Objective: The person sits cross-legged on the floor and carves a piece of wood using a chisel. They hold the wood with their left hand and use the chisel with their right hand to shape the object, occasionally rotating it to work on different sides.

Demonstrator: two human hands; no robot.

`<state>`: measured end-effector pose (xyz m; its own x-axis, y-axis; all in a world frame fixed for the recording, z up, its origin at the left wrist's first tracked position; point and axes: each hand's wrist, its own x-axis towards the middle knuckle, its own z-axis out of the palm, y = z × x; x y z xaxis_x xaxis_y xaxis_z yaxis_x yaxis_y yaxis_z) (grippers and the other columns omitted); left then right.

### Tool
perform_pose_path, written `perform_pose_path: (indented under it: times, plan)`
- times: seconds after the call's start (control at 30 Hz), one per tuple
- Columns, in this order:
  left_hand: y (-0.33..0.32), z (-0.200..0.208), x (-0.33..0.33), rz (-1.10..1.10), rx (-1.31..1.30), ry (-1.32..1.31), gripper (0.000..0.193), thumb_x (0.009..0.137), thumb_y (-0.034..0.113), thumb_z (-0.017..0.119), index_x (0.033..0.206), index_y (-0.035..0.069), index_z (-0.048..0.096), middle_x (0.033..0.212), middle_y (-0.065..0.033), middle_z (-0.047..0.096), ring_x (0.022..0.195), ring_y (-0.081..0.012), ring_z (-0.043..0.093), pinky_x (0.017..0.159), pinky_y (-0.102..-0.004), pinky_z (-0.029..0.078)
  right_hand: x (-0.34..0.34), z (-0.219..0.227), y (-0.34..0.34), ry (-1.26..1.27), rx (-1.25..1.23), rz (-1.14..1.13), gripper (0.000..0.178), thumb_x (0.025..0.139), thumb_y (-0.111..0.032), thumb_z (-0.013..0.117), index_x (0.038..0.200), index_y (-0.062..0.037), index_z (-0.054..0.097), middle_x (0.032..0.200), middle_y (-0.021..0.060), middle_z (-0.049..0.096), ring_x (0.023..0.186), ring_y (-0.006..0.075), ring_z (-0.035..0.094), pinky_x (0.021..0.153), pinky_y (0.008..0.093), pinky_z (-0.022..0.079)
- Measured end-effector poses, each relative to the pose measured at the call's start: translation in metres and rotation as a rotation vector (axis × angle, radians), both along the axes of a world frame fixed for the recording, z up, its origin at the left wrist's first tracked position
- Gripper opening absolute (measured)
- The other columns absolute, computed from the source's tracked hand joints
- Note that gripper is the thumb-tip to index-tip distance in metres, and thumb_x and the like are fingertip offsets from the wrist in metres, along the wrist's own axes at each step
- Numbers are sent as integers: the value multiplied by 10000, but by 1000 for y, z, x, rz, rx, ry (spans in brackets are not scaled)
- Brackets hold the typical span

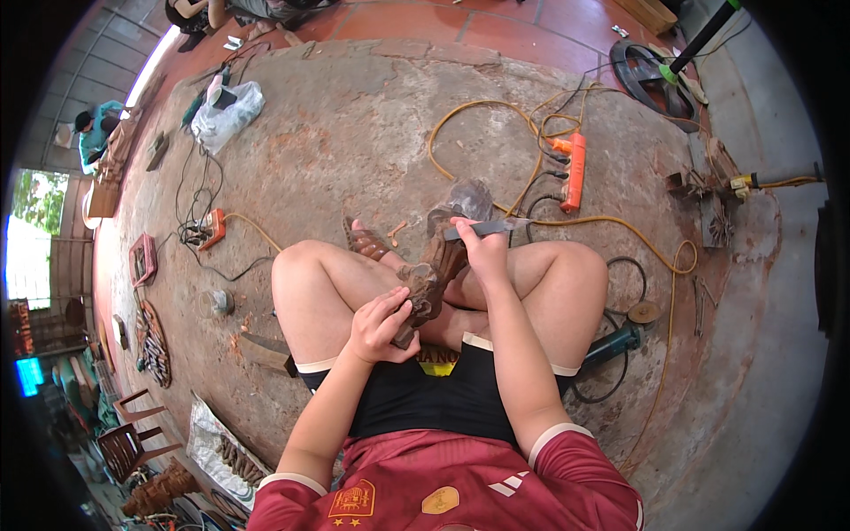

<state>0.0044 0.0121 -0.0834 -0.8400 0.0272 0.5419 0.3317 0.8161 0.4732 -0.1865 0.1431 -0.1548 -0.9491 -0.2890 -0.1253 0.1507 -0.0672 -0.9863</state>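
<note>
Brown carving (425,288) in left hand (382,328), strip (503,227) in right hand (486,252)

On the front of my black shorts (398,407) I can see a short run of capital letters (437,357) by a yellow patch (440,369), only part of the wording showing. My maroon shirt (398,469) bears a gold-outlined crest (352,498) with two small stars (338,522) beneath, a gold oval badge (440,500) and white slanted bars (508,483). The crest's finer marks are too small to read.
</note>
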Motion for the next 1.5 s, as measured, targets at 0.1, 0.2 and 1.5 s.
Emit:
perform_pose_path:
  times: [0.1, 0.2, 1.5]
  plan:
    - [0, 0, 1, -5, -5, -3, 494, 558, 138, 760, 1011, -15, 638, 1120, -218, 657, 962, -364, 691, 818, -403, 582, 0, 4, 1, -189, -22, -29, 187, 902, -120, 682, 988, 38, 734, 925, 53, 722, 807, 127, 644, 727, 270, 506]
    - [0, 1, 0, -5, -2, -7, 493, 559, 138, 759, 1011, -18, 638, 1118, -218, 658, 965, -363, 691, 819, -403, 581, 0, 0, 0, -85, 28, -66, 174, 894, -100, 685, 979, 43, 733, 921, 67, 721, 817, 130, 650, 747, 274, 512]
    - [0, 0, 0, 23, 20, 12, 503, 551, 137, 755, 1016, -19, 644, 1105, -213, 663, 953, -360, 692, 828, -410, 581, 1, 4, -5, -276, -80, -95, 181, 892, -139, 696, 965, 18, 746, 900, 37, 721, 786, 112, 635, 737, 264, 498]
